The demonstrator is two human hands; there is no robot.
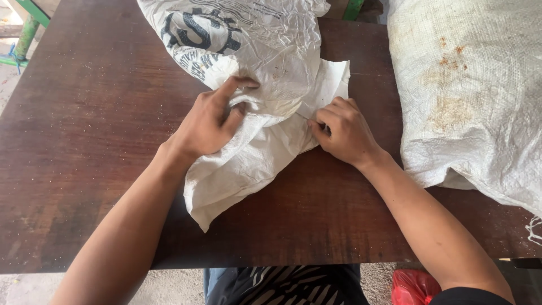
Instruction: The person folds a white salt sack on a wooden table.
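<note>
A crumpled white woven sack with a dark printed emblem lies across the middle of a dark brown wooden table. My left hand presses down on the sack's gathered neck, thumb stretched forward over the fabric. My right hand pinches a fold of the same sack just to the right, fingers curled tight. The sack's loose mouth end trails toward me between my forearms.
A second white woven sack, stained with rusty brown patches, fills the table's right side and hangs over its edge. A red plastic bag lies on the ground below. Green metal frame parts stand at the far left.
</note>
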